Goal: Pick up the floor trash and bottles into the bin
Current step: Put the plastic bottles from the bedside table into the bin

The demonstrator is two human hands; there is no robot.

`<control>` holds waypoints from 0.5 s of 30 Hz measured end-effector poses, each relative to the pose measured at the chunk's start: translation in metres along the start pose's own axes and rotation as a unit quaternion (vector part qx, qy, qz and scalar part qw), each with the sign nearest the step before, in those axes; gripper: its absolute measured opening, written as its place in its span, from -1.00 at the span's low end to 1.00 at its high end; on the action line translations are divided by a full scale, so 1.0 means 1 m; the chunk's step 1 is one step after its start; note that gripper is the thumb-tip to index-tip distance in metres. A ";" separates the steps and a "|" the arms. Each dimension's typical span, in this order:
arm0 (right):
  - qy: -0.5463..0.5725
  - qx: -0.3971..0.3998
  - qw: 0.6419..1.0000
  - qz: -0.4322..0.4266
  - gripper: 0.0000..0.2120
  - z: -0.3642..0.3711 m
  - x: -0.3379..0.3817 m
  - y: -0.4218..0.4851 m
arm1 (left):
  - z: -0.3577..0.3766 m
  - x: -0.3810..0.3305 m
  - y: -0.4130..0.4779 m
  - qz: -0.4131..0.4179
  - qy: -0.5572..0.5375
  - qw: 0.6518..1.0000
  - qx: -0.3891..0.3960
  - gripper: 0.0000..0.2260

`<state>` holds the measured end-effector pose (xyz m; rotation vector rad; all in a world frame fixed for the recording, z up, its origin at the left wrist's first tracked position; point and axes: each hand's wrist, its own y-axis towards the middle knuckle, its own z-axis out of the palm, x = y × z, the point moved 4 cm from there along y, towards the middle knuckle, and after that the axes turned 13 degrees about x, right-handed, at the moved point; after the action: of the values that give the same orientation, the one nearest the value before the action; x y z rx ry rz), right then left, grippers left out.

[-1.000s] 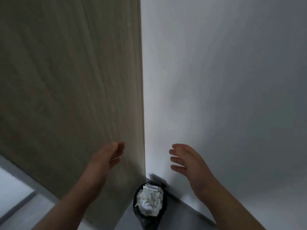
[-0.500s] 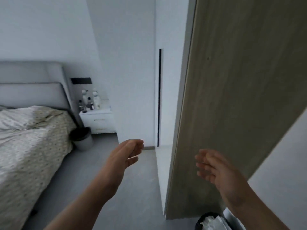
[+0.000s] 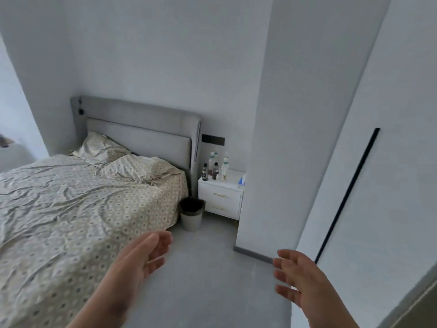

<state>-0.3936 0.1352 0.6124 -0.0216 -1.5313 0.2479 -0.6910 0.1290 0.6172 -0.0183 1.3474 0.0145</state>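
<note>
A grey bin point(image 3: 192, 214) with a black liner stands on the floor between the bed and the white nightstand point(image 3: 221, 196). Several bottles point(image 3: 214, 166) stand upright on the nightstand's top. My left hand point(image 3: 142, 259) and my right hand point(image 3: 299, 280) hang in front of me over the grey floor, both with relaxed fingers and holding nothing. Both hands are well short of the bin. No trash shows on the stretch of floor in view.
A bed point(image 3: 71, 209) with a patterned sheet and two pillows fills the left. A white wall column point(image 3: 283, 138) and a white wardrobe door point(image 3: 383, 174) with a black handle strip stand on the right. Grey floor point(image 3: 208, 268) runs between them toward the bin.
The view has swung left, away from the wooden panel and the full bin beside it, into the bedroom. Both hands stay empty and open in front of me.
</note>
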 end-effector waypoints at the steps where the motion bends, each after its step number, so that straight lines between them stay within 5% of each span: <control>1: -0.003 -0.002 1.000 0.004 -0.86 0.010 -0.001 0.015 | -0.014 -0.001 0.010 0.001 -0.004 1.000 -0.002 -0.78; 15: -0.060 0.012 0.998 0.011 -0.87 0.078 0.028 0.210 | -0.097 -0.009 0.183 -0.016 0.010 1.000 -0.006 -0.74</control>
<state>-0.5013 0.3333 0.6084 -0.0049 -1.6473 0.2884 -0.7911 0.3098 0.6037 -0.0497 1.3668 -0.0054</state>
